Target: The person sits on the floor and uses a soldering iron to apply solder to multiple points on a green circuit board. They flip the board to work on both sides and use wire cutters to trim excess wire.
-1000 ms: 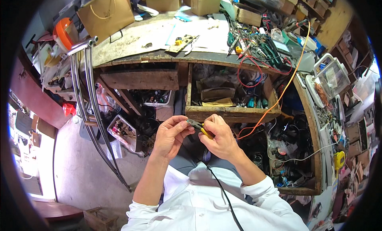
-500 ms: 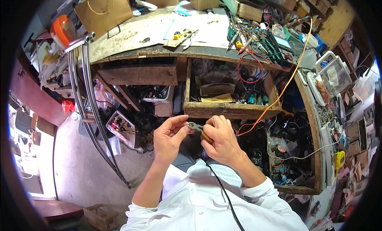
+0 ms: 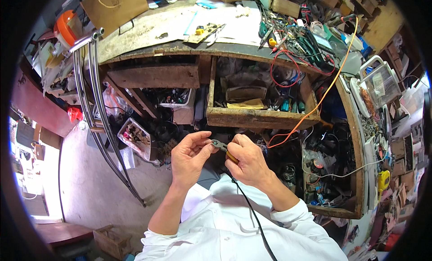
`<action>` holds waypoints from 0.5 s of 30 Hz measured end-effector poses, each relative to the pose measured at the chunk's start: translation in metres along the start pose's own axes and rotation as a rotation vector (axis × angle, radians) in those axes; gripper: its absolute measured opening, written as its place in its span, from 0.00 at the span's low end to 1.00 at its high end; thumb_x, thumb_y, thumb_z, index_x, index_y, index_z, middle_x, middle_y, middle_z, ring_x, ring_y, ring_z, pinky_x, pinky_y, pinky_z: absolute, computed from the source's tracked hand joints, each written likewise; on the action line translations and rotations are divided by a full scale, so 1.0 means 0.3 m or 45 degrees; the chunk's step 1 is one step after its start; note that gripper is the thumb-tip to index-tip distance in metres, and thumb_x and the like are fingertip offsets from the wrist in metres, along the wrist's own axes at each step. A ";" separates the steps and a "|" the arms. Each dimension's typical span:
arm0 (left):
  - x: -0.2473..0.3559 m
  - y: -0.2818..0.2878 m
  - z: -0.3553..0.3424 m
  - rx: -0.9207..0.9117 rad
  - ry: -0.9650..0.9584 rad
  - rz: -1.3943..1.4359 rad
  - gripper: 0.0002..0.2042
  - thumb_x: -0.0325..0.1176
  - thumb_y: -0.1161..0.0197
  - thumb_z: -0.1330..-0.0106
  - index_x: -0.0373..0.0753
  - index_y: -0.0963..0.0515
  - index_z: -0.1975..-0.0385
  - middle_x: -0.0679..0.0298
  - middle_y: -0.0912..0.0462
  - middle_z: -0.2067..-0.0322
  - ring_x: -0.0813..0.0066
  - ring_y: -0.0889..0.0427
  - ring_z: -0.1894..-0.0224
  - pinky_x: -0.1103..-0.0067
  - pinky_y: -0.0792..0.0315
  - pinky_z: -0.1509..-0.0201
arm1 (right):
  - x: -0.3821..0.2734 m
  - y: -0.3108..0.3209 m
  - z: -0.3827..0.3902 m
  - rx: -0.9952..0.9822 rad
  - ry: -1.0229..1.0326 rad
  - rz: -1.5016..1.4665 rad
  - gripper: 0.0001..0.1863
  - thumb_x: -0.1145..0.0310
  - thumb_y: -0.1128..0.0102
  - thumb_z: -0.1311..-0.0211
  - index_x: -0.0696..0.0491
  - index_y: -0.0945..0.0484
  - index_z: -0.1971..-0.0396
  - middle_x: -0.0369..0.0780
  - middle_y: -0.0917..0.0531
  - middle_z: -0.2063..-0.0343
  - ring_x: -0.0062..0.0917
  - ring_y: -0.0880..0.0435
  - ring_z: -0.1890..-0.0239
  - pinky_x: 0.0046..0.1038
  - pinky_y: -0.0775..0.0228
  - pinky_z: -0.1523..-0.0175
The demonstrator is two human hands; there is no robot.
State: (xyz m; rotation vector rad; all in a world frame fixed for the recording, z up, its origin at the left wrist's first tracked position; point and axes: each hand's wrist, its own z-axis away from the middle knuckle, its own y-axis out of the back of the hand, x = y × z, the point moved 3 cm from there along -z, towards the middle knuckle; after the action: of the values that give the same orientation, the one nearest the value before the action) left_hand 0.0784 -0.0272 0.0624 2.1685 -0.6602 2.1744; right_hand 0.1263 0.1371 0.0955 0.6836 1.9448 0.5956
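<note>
My right hand [image 3: 248, 161] is closed round the yellow handles of a small pair of pliers [image 3: 220, 145]. Their metal jaws point up and left toward my left hand [image 3: 190, 160]. Thumb and fingers of my left hand come together in a pinch right at the jaw tips. Whatever sits between them is too small to make out. Both hands are in the air above my lap, in front of an open wooden drawer [image 3: 256, 119]. A black cable [image 3: 250, 206] runs down over my white shirt below the hands.
Beyond the drawer stands a workbench [image 3: 148, 41] with a small circuit board [image 3: 204, 33] and a heap of tools [image 3: 299, 40]. An orange cord [image 3: 332, 83] hangs over its edge. Bent metal tubes [image 3: 96, 99] lean at the left. Another drawer [image 3: 330, 171] full of parts is at the right.
The pliers have tilted slightly, with their jaws pointing more up and left. My left hand has shifted a little left and keeps its pinch. The whole view has moved slightly.
</note>
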 end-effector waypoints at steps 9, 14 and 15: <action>-0.057 0.032 0.058 -0.003 0.169 -0.111 0.07 0.23 0.40 0.30 0.27 0.21 0.57 0.58 0.14 0.65 0.75 0.14 0.63 0.79 0.19 0.55 | 0.036 -0.075 0.058 -0.106 -0.133 -0.138 0.09 0.75 0.41 0.55 0.57 0.34 0.81 0.43 0.34 0.79 0.37 0.30 0.77 0.37 0.38 0.74; -0.082 0.057 0.083 0.005 0.120 -0.164 0.06 0.24 0.40 0.29 0.27 0.21 0.59 0.60 0.14 0.67 0.77 0.15 0.64 0.80 0.19 0.56 | 0.053 -0.118 0.090 -0.162 -0.175 -0.214 0.08 0.75 0.43 0.54 0.57 0.34 0.81 0.44 0.33 0.78 0.38 0.30 0.77 0.37 0.39 0.74; -0.088 0.060 0.088 0.004 0.127 -0.153 0.06 0.24 0.40 0.29 0.27 0.21 0.59 0.60 0.14 0.67 0.77 0.15 0.64 0.80 0.20 0.56 | 0.054 -0.123 0.095 -0.176 -0.193 -0.231 0.08 0.75 0.43 0.54 0.57 0.34 0.81 0.44 0.32 0.78 0.38 0.30 0.77 0.37 0.39 0.74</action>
State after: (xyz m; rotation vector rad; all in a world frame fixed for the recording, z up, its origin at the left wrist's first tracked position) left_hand 0.0996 -0.0438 0.0309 2.0278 -0.5083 2.2054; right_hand 0.1379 0.1247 0.0491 0.4468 1.7834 0.5441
